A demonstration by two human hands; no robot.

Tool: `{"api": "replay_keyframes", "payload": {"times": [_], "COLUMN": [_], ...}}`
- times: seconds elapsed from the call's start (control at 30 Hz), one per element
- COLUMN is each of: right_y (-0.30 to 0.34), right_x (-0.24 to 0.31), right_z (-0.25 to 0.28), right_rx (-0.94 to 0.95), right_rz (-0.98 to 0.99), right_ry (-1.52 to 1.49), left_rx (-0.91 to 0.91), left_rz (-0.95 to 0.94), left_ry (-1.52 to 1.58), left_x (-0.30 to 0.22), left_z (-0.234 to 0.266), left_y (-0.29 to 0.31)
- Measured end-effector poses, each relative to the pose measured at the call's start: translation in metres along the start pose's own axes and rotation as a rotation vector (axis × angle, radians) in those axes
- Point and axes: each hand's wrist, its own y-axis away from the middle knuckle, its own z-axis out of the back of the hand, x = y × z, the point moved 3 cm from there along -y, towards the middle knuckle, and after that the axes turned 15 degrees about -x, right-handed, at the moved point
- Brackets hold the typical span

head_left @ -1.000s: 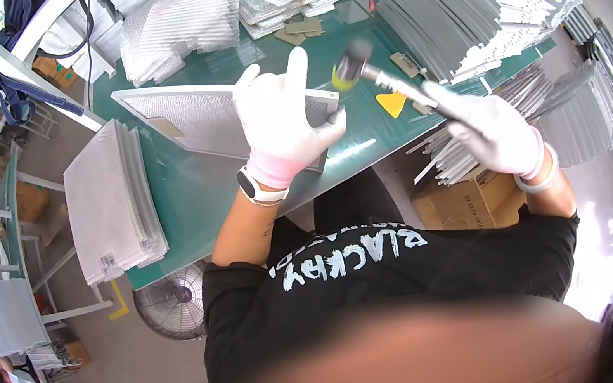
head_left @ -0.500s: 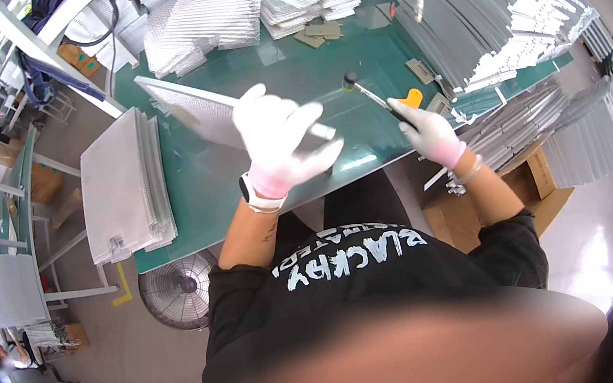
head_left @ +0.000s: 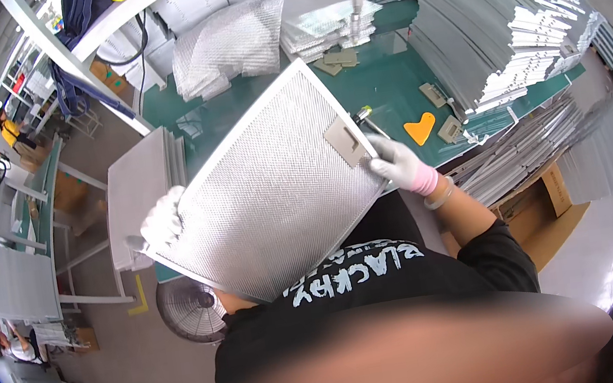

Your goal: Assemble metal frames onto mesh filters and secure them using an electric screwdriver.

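A silver mesh filter panel (head_left: 259,190) with a pale metal frame is held up, tilted, in front of my body. A beige handle plate (head_left: 345,141) with a slot sits near its right edge. My left hand (head_left: 164,219), in a white glove, is closed around the panel's left edge. Gloved as well, my right hand (head_left: 402,165) grips the right edge beside the plate. Just beyond that hand, the small hammer (head_left: 364,114) shows partly behind the panel; whether my fingers touch its handle I cannot tell. To the right on the green table (head_left: 384,75) lies a yellow scraper-like piece (head_left: 421,128).
Stacked grey panels (head_left: 136,192) stand at the table's left. A tall stack of white-edged strips (head_left: 493,16) fills the right side. Mesh sheets (head_left: 227,46) and loose beige plates (head_left: 337,60) lie at the back. A cardboard box (head_left: 542,221) and a floor fan (head_left: 190,310) are below.
The panel has come up off the table and turned its mesh face into view. My left hand has moved left onto its edge; my right hand has gone from the hammer's handle to the panel.
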Motion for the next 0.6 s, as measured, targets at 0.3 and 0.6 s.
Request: {"api": "replay_keyframes", "payload": {"times": [0.3,0.6], "right_y": [0.023,0.079], "right_x": [0.031,0.111], "right_z": [0.002,0.086], "right_rx": [-0.132,-0.666], "right_rz": [0.002,0.480], "right_ry": [0.289,0.088], "left_rx": [-0.305,-0.067], "left_rz": [0.213,-0.068], "left_ry": [0.235,-1.096], "left_x": [-0.010,-0.004], "left_z": [0.034,0.081], "left_y": [0.001,-0.016]}}
